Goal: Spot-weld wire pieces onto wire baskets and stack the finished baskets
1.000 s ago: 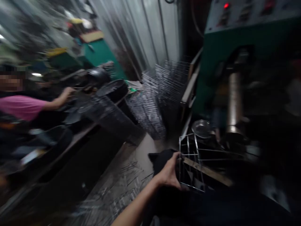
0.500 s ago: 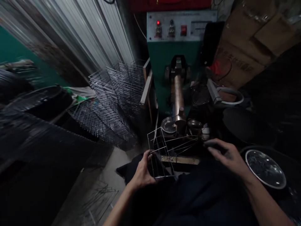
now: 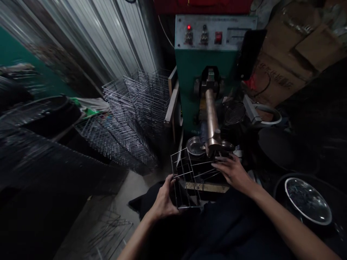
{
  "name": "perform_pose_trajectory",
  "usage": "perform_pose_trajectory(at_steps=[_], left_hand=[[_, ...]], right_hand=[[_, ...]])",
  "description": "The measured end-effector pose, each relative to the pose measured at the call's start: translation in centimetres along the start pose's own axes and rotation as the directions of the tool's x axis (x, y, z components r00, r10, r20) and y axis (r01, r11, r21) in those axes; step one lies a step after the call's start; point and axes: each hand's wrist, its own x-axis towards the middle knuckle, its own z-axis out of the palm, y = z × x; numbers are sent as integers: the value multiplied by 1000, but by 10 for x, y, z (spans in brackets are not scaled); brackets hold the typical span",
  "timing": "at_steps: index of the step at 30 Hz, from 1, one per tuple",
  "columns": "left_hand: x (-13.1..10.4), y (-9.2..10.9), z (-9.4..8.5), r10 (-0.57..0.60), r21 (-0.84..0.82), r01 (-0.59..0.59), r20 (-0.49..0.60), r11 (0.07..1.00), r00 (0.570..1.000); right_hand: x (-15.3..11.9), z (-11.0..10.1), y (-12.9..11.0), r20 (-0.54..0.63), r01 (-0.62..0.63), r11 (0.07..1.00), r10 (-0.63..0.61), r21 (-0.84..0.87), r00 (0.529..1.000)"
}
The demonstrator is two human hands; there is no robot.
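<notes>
My left hand (image 3: 164, 199) is closed on the near left side of a thin wire rack (image 3: 187, 180), a box-like frame with long wires running to the right. Those wires pass below the copper-coloured arm (image 3: 212, 115) of a green machine (image 3: 187, 86). My right hand (image 3: 234, 171) has its fingers pressed together on the rack's right end, just under the tip of that arm. Dimness hides exactly what the right fingertips pinch. Behind the rack, near the arm's tip, sits a round metal dish (image 3: 194, 145).
Stacked wire racks (image 3: 135, 104) stand to the left. A glossy round bowl (image 3: 307, 200) of small pieces is at the right. The control panel (image 3: 211, 32) shows a lit red lamp. Loose wires (image 3: 111, 231) lie on the floor. Cardboard boxes (image 3: 279, 72) lean at the back right.
My right hand has moved left from beyond the rack's end onto its wires under the machine's arm. My left hand keeps its hold on the rack. The view has shifted slightly.
</notes>
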Motion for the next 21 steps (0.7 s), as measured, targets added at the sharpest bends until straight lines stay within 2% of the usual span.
perform_pose_trajectory(at_steps=[5,14,21], left_hand=[[4,-10,-6,82,-71,-82,-1,994,997],[4,-10,-7,120,-64,-122,-36,990,992],[9,-13,-7,123,-90,-128,-66,988,990]], right_hand=[[3,5,-1,-94,49,998,-51,-26,994],[6,10,-4,-164,42,999,-44,-17,985],[12,8,-4,-187,81,996,-85,-28,979]])
